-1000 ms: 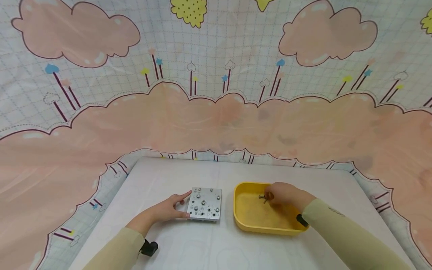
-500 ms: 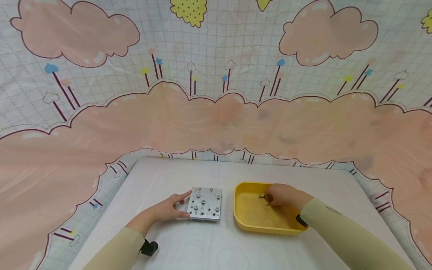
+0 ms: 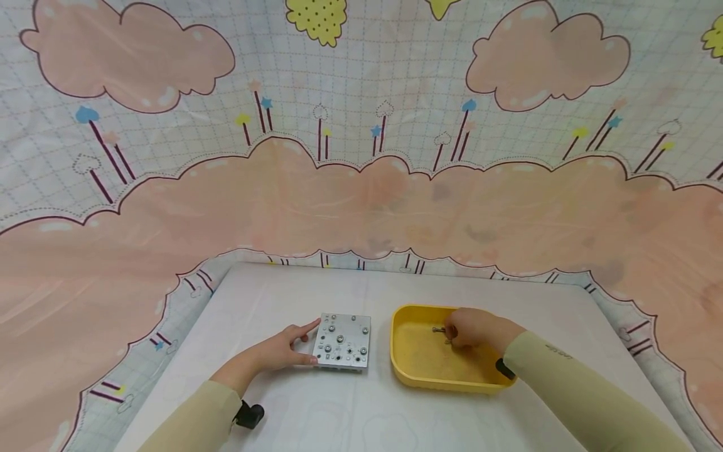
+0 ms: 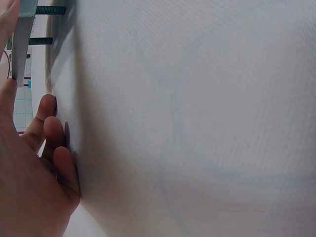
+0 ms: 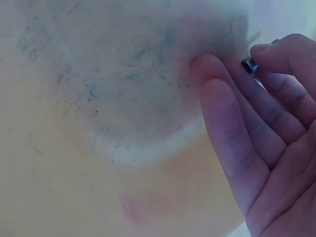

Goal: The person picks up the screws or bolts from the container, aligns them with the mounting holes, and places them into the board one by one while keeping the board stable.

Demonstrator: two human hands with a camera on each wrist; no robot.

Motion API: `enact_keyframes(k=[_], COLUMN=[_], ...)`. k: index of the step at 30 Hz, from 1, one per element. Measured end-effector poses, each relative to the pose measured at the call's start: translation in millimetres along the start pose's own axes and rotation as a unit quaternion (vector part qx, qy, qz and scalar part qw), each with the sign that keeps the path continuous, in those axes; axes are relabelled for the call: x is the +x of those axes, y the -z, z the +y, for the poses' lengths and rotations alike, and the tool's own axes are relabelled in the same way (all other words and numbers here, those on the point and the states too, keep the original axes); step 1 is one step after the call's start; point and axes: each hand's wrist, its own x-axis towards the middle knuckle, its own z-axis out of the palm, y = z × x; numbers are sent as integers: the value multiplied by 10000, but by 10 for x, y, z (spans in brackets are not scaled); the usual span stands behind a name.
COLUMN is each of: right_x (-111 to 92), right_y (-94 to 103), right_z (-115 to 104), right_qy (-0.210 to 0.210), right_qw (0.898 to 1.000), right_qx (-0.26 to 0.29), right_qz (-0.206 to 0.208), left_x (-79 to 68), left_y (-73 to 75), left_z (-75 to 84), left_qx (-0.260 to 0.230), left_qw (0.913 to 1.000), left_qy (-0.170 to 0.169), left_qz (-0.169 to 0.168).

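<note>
My left hand (image 3: 285,347) is at the left side of a square metal plate (image 3: 344,333) on the table. Its straight index finger and thumb touch the plate near its two left corners, and the other fingers are bent under beside the tabletop. Socket-head screws stud the plate, and threaded screw ends (image 4: 52,10) jut from its underside in the left wrist view. My right hand (image 3: 473,328) is inside a yellow tray (image 3: 452,384), pinching a small socket-head screw (image 5: 249,65) between thumb and fingers. A second thin piece (image 3: 449,341) shows under its fingers, mostly hidden.
The white-covered table (image 3: 316,414) carries the plate left of the middle and the tray to its right, with a narrow gap between. A printed cloth (image 3: 361,207) with clouds hangs behind the table. Black wrist cameras (image 3: 248,415) sit at both cuffs.
My right hand has shifted slightly right and down in the tray. The second thin piece beneath its fingers shows less than before. My left hand and the plate stay in place.
</note>
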Motion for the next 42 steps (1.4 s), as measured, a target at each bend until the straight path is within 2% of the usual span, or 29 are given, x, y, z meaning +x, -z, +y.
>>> enact_keyframes(k=[5, 10, 26, 32, 37, 42], right_x=[-17, -27, 18, 27, 66, 130], right_y=[14, 30, 110, 203, 277, 329], right_z=[-21, -31, -43, -75, -164, -318], right_qy=[-211, -229, 288, 800, 1109, 1248], right_qw=[9992, 9982, 9914, 9855, 9807, 9786], right_qx=[344, 532, 1252, 1464, 1557, 1558], right_qz=[-76, -148, 238, 316, 401, 504], left_x=[-8, -19, -26, -27, -12, -10], left_y=[-2, -3, 3, 12, 12, 5], left_z=[-10, -9, -5, 0, -13, -12], left_qx=[-42, -34, -114, -81, -38, -16], left_qw=[10000, 10000, 9999, 10000, 10000, 10000], left_qy=[26, 82, 33, 25, 29, 13], left_qz=[16, 18, 28, 13, -8, -43])
